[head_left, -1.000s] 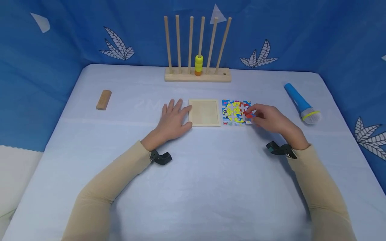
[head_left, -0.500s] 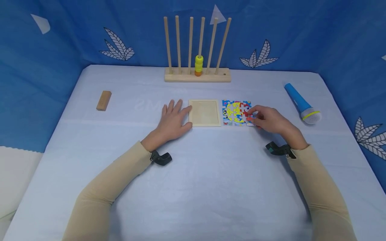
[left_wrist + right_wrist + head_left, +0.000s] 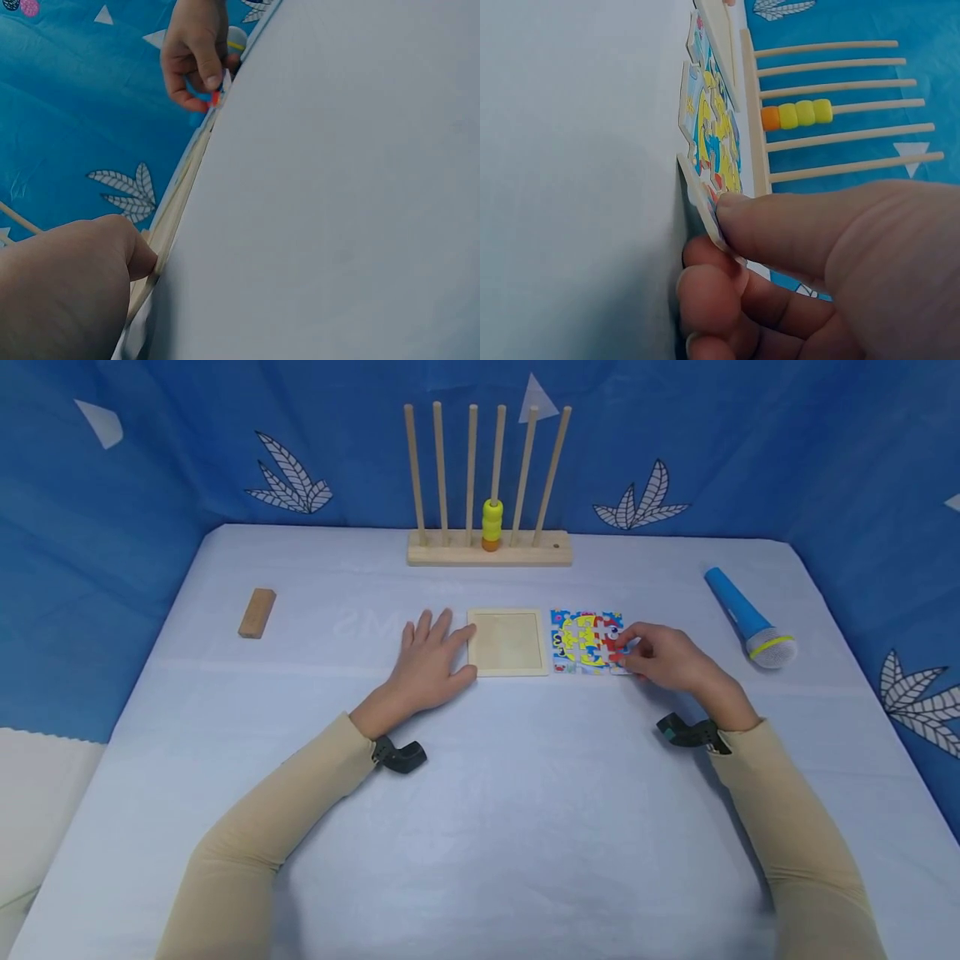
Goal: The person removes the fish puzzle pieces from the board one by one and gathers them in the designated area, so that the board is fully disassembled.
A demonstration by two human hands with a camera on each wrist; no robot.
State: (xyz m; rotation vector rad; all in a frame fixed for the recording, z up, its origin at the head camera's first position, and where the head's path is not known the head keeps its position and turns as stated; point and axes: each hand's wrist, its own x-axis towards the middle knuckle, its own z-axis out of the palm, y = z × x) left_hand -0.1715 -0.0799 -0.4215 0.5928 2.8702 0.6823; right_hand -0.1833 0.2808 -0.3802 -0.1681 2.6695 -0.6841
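Observation:
My right hand (image 3: pixel 667 656) pinches a puzzle piece (image 3: pixel 703 202) between thumb and fingers at the near right corner of a colourful jigsaw puzzle (image 3: pixel 577 642). In the right wrist view the piece is tilted, its outer edge lifted off the table beside the other pieces. To the puzzle's left lies a square wooden puzzle tray (image 3: pixel 508 643) with a bare bottom. My left hand (image 3: pixel 431 667) lies with its fingers spread, index finger and thumb touching the tray's left edge. The left wrist view shows the thumb against the tray's rim.
Behind the tray stands a wooden bead rack (image 3: pixel 489 555) with upright pegs and several yellow beads (image 3: pixel 492 520). A blue toy microphone (image 3: pixel 750 618) lies at the right, a small wooden block (image 3: pixel 257 613) at the left. Blue cloth (image 3: pixel 360 443) hangs behind the table.
The red piece in my right hand has come down and in against the puzzle's near right corner. My left hand has stayed on the tray's edge.

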